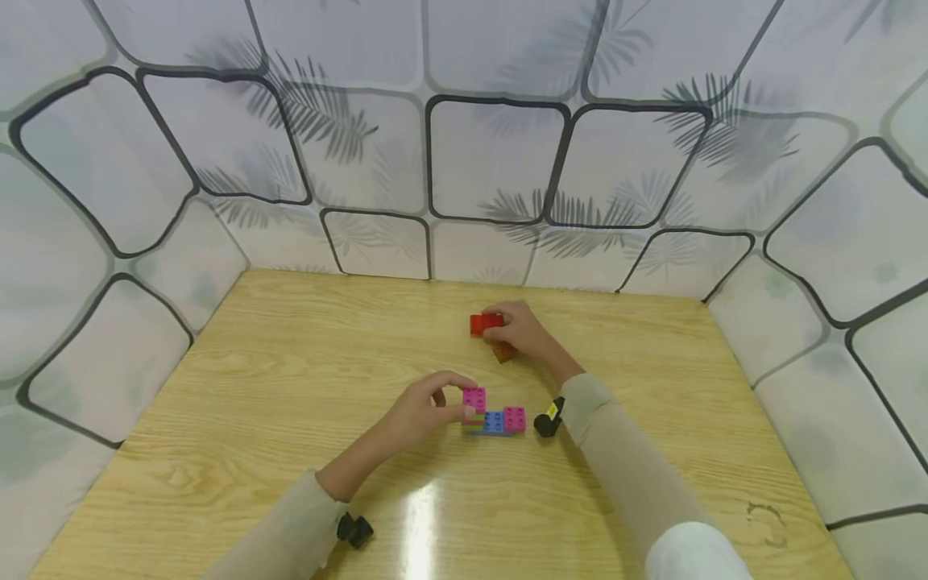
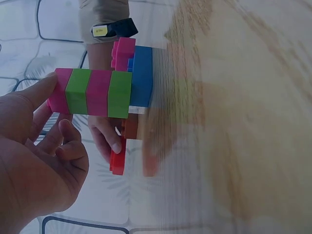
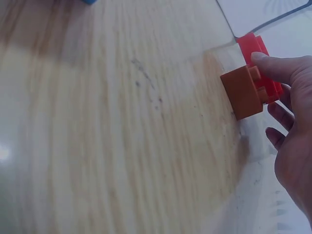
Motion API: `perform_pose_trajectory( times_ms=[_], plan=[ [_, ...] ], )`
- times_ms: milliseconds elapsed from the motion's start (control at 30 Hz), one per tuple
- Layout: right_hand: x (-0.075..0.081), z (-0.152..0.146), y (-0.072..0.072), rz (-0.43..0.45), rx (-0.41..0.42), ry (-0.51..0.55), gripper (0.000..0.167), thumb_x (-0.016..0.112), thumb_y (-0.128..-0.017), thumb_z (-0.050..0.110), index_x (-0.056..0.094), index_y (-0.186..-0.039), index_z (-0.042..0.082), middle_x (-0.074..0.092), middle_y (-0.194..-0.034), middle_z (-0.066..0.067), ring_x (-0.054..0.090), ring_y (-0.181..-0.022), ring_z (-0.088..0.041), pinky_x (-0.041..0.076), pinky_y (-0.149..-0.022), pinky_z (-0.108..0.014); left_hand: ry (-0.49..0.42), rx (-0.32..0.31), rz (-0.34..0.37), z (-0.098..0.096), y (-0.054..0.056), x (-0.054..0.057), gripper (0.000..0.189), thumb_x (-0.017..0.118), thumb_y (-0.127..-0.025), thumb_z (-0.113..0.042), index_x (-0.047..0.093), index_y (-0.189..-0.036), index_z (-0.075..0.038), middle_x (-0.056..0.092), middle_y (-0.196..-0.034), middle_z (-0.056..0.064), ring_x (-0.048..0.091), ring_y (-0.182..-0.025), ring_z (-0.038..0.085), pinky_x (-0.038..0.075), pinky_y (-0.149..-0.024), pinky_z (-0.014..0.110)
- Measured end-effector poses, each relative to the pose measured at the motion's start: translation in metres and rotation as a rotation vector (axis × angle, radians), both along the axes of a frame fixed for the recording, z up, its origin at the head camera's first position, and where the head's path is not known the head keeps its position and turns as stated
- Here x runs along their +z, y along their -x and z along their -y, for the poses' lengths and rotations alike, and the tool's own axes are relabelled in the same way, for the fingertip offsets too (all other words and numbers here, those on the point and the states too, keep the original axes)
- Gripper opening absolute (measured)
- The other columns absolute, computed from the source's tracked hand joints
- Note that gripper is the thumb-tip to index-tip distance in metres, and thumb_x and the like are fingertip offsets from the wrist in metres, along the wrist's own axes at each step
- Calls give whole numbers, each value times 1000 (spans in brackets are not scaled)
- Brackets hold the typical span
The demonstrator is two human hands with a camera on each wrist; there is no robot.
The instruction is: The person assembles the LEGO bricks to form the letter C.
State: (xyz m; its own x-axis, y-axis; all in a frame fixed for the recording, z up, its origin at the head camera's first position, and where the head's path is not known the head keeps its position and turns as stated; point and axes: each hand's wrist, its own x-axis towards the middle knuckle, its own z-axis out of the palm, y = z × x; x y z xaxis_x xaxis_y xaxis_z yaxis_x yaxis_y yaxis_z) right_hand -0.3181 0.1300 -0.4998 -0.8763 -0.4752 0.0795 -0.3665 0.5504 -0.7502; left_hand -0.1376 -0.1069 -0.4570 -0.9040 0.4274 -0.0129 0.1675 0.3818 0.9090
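In the head view my left hand [image 1: 428,409] pinches the top of a small tower of toy building bricks [image 1: 474,397] between thumb and finger. Pink and green bricks alternate in this tower [image 2: 97,92], which stands at the left end of a blue brick base [image 1: 494,422]. A pink brick [image 1: 514,418] sits on the base's right end. Farther back, my right hand [image 1: 524,330] holds a red brick [image 1: 478,325], thumb on its near side. The red brick rests against the studded side of an orange-brown brick [image 3: 242,92]; whether they are joined I cannot tell.
The bricks are on a wood-grain table [image 1: 290,362]. A patterned fabric wall [image 1: 500,161] encloses its back and sides. Black wrist devices [image 1: 548,419] are on both cuffs, the right one close to the pink brick.
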Motion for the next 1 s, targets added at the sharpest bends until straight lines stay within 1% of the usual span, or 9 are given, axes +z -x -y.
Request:
perform_pose_trajectory(
  times_ms=[133,200,333,433,567,767,833,1000],
  plan=[
    [7,-2,-5,3,-5,2,45,75,-91,21,65,-133,6,61,-138,-15,52,-130,-33,41,-109,-53,-3,1,10,0,0,2,33,74,-92,-40,67,-123,-34,63,-108,2,48,-76,18,40,-54,24],
    [12,-3,-9,-5,-6,-8,45,74,-93,24,65,-133,8,59,-140,-14,47,-133,-33,37,-111,-55,0,2,9,0,0,2,33,74,-92,-40,67,-123,-34,64,-110,-1,49,-77,18,40,-55,24],
    [20,-5,-20,-68,1,-45,43,74,-93,28,66,-131,10,60,-139,-12,42,-133,-33,33,-111,-56,7,-1,-7,0,2,1,32,74,-91,-40,68,-122,-33,64,-111,-7,49,-78,17,41,-56,24],
    [27,-8,-32,-92,-3,-45,42,76,-91,29,68,-129,11,61,-136,-12,43,-130,-32,37,-107,-55,11,-7,-14,-1,3,1,32,74,-91,-42,68,-121,-33,63,-112,-8,49,-78,17,41,-56,25],
    [36,-16,-50,-87,-15,-21,42,77,-90,29,68,-128,12,61,-134,-10,44,-125,-29,41,-99,-53,13,-5,-4,-2,3,2,32,74,-91,-43,68,-121,-34,63,-114,-9,50,-80,18,42,-57,26],
    [46,-29,-73,-120,-5,39,39,80,-88,25,70,-123,13,64,-126,-8,47,-115,-25,42,-92,-47,15,1,2,-2,4,0,33,74,-91,-43,68,-122,-34,63,-114,-9,50,-82,19,42,-59,26],
    [49,-34,-82,-132,2,47,38,80,-87,26,71,-123,15,64,-125,-5,47,-115,-22,42,-92,-45,10,1,5,-2,5,-1,34,75,-90,-43,68,-122,-33,63,-114,-8,50,-82,19,42,-59,26],
    [56,-40,-107,-142,23,72,37,80,-87,28,71,-122,19,64,-124,-2,47,-116,-21,44,-92,-54,-5,1,16,-2,5,-2,34,76,-90,-42,68,-121,-33,63,-111,-7,50,-82,19,42,-58,25]
  ],
)
